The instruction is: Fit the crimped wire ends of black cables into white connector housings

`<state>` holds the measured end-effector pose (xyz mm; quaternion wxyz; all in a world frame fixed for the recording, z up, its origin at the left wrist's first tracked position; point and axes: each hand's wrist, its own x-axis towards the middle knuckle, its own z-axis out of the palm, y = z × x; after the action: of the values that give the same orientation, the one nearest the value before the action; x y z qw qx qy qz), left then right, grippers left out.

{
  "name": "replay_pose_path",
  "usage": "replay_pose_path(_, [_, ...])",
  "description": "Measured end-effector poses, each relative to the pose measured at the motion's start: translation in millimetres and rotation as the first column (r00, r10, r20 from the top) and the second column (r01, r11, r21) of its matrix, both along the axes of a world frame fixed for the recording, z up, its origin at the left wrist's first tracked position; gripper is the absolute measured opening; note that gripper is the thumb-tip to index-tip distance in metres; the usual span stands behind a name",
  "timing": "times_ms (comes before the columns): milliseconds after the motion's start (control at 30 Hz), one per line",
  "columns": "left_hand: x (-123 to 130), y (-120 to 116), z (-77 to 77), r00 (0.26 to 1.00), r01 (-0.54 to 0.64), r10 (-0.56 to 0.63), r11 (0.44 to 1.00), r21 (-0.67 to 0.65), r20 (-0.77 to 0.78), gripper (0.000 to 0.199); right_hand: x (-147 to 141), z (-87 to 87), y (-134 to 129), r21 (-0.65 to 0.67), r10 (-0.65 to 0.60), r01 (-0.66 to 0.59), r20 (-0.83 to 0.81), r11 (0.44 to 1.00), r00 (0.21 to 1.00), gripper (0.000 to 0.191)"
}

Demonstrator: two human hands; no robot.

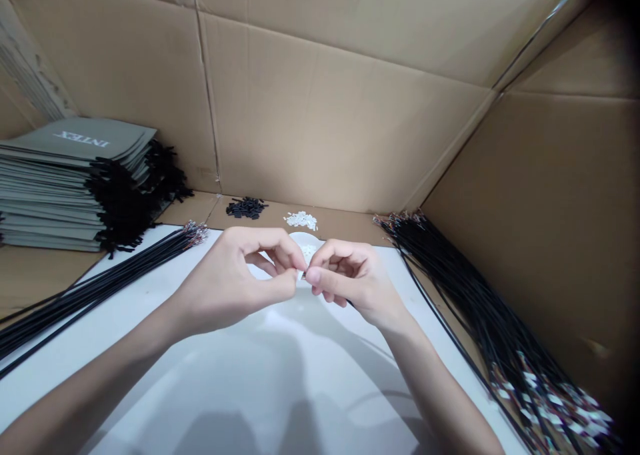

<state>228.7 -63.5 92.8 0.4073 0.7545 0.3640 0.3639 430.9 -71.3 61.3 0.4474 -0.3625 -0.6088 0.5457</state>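
Observation:
In the head view, my left hand (235, 281) pinches a tiny white connector (301, 275) between thumb and forefinger. My right hand (350, 278) meets it at the middle, its thumb and forefinger closed on the end of a black cable, most of which is hidden behind the hand. Fine wires show faintly between the fingertips. Just beyond my hands sits a small white dish (304, 237) with white pieces in it, partly covered by my fingers.
Black cables with bare wire ends (150, 258) lie at left; a larger bundle (470, 288), some with white connectors, lies at right. Behind are piles of black tubes (247, 207) and white connectors (301, 221). Stacked grey INTEX sheets (50, 188) stand at left. Cardboard walls (325, 108) surround the white table (225, 381).

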Motion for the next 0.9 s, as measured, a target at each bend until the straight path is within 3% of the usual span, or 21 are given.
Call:
replay_pose_path(300, [0, 3, -2.7, 1.0, -0.012, 0.013, 1.0, -0.028, 0.016, 0.009, 3, -1.1, 1, -0.033, -0.008, 0.008, 0.0, 0.999, 1.0, 0.014])
replay_pose_path(633, [0, 1, -1.2, 0.998, -0.023, 0.026, 0.998, -0.063, 0.05, 0.01, 1, -2.1, 4, -0.149, 0.037, -0.056, -0.125, 0.987, 0.991, 0.016])
replay_pose_path(800, [3, 6, -0.4, 0.999, 0.004, -0.002, 0.998, -0.063, 0.04, 0.014, 4, -1.0, 5, -0.109, 0.08, -0.089, -0.085, 0.99, 0.993, 0.015])
replay_pose_path(900, [-4, 1, 1.4, 0.992, -0.094, 0.094, 0.996, -0.01, 0.088, 0.009, 15, 5.6, 6, -0.021, 0.183, -0.182, 0.033, 0.983, 0.983, 0.013])
